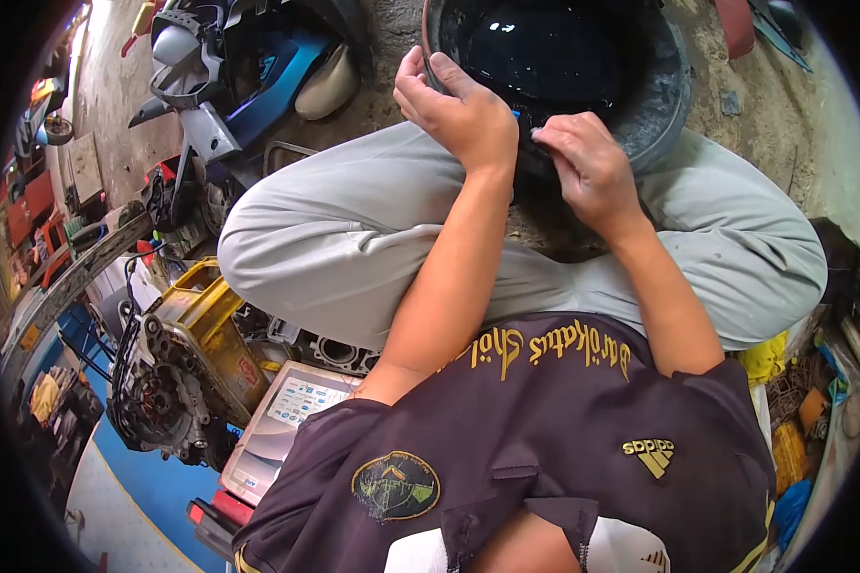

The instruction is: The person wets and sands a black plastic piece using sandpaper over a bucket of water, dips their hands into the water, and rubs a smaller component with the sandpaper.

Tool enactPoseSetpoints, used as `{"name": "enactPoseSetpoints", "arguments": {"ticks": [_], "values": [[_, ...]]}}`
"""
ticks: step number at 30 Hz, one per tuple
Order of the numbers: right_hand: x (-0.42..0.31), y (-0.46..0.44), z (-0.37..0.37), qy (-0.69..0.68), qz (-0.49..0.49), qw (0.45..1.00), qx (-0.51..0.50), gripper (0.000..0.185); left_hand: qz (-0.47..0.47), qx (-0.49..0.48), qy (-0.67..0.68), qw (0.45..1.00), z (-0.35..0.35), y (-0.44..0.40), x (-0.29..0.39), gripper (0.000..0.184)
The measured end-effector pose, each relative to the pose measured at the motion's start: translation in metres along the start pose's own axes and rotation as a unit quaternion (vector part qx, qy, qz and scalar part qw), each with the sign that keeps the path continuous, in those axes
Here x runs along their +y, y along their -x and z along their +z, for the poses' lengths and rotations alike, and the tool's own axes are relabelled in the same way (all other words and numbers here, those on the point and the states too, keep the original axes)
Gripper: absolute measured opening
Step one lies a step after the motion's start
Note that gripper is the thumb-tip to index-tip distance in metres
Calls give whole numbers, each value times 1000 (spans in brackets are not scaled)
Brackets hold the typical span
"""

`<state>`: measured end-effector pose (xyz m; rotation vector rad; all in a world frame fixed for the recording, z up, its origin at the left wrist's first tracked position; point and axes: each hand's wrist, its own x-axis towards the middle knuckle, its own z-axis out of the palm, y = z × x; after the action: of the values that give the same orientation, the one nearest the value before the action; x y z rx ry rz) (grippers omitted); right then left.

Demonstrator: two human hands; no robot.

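Note:
A round black basin (pixel 674 91) of dark, shiny liquid stands in front of my crossed legs. My left hand (pixel 463 110) is at its left edge, fingers curled and thumb raised. A thin reddish-brown strip (pixel 425 27) runs down along the basin's side into the grasp between thumb and fingers. At the near rim, my right hand (pixel 588 167) is closed with its fingertips pinched together. Whatever lies in that pinch is too small or hidden to make out. A tiny blue spot (pixel 516 114) shows between the two hands.
Motorcycle body panels (pixel 277 86) lie on the floor ahead to the left. Beside my left knee are a yellow container (pixel 215 325), a greasy engine part (pixel 158 392) and a white labelled box (pixel 291 411). A yellow cloth (pixel 764 358) and clutter lie at the right.

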<state>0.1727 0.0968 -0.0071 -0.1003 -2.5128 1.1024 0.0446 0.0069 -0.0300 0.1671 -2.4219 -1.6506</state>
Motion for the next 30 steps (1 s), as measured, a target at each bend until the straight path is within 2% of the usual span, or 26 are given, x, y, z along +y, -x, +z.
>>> {"name": "enactPoseSetpoints", "arguments": {"ticks": [8, 12, 20, 23, 27, 30], "values": [[19, 2, -1, 19, 19, 1000, 0, 26, -18, -6, 4, 1000, -2, 0, 2, 32], [-5, -5, 2, -3, 8, 1000, -2, 26, 6, 2, -20, 1000, 0, -2, -2, 36], [2, -10, -4, -13, 21, 999, -25, 24, -7, -7, -3, 1000, 0, 1, 3, 34], [25, -2, -1, 30, 18, 999, -15, 24, -12, -3, 7, 1000, -3, 0, 3, 32], [-1, -12, -6, -14, 7, 999, -44, 24, -3, -5, -7, 1000, -2, 0, 1, 32], [19, -12, -6, 32, 15, 998, -43, 25, -6, -4, 5, 1000, -1, 0, 1, 32]]}}
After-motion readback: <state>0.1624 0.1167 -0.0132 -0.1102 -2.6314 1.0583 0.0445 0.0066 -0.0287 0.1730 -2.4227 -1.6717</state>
